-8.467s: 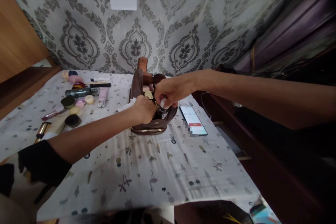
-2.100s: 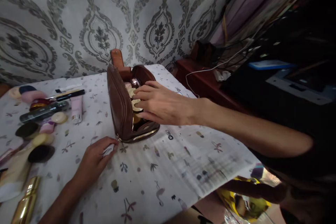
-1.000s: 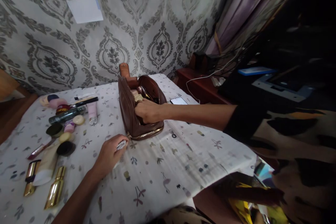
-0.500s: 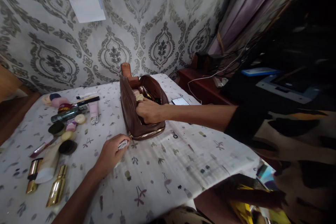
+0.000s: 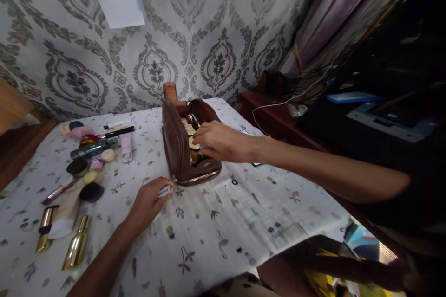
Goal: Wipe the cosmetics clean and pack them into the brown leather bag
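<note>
A brown makeup bag (image 5: 170, 141) stands unzipped on the cloth-covered table, with several small items inside, among them cream-coloured pieces (image 5: 193, 144). Over its opening is my right hand (image 5: 225, 141), fingertips at the cream-coloured pieces and thumb apart from the fingers; I see nothing held in it. My left hand (image 5: 149, 202) rests on the table just left of the bag's front corner, closed around a crumpled white tissue (image 5: 164, 190).
Loose cosmetics lie at the left: a pink tube (image 5: 126, 147), a beige tube (image 5: 66, 213), a black lid (image 5: 91, 192) and a gold bottle (image 5: 77, 243). A phone (image 5: 257, 164) lies partly hidden under my right forearm. A white cable (image 5: 272, 104) runs behind on the right.
My right hand has risen from inside the bag and shifted slightly right, its fingers loosening, so more of the contents shows. The left hand stays put with the tissue.
</note>
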`<state>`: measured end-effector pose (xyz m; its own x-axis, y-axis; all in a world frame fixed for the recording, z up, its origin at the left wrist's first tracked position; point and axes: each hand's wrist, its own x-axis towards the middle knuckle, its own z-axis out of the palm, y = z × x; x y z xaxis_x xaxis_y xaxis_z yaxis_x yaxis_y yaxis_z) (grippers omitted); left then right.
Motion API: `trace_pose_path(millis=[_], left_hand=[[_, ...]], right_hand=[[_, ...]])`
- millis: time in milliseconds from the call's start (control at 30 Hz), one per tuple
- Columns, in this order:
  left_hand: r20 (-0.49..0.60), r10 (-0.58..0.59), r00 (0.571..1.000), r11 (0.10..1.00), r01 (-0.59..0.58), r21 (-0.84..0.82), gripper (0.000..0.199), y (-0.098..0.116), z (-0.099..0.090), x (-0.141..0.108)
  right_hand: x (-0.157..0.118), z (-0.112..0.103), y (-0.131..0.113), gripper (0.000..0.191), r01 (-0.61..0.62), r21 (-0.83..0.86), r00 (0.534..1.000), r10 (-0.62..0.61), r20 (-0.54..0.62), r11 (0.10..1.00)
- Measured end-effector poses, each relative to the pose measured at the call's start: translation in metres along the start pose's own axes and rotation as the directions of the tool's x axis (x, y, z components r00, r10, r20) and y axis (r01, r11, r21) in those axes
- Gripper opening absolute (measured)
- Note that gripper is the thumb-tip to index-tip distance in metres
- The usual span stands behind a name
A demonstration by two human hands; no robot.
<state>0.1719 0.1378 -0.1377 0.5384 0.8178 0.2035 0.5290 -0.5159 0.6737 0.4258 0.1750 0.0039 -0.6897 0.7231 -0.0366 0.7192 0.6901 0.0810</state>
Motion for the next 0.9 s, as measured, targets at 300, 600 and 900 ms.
trace_pose_path(millis=[300, 600, 900], left_hand=[[0.025, -0.022, 0.999, 1.0, 0.022, -0.009, 0.02, -0.002, 0.001, 0.0], [0.045, -0.023, 0.999, 1.0, 0.023, 0.021, 0.018, -0.002, 0.0, -0.001], [0.035, 0.038, 0.999, 0.998, -0.039, 0.048, 0.019, -0.006, 0.002, -0.003]], right_hand=[[-0.038, 0.028, 0.0, 0.024, 0.016, -0.022, 0.96, -0.022, -0.278, 1.0], [-0.042, 0.042, 0.004, 0.025, 0.081, 0.011, 0.9, -0.069, -0.43, 0.997], [-0.049, 0.054, 0.012, 0.024, 0.105, 0.094, 0.837, -0.037, -0.546, 0.99]])
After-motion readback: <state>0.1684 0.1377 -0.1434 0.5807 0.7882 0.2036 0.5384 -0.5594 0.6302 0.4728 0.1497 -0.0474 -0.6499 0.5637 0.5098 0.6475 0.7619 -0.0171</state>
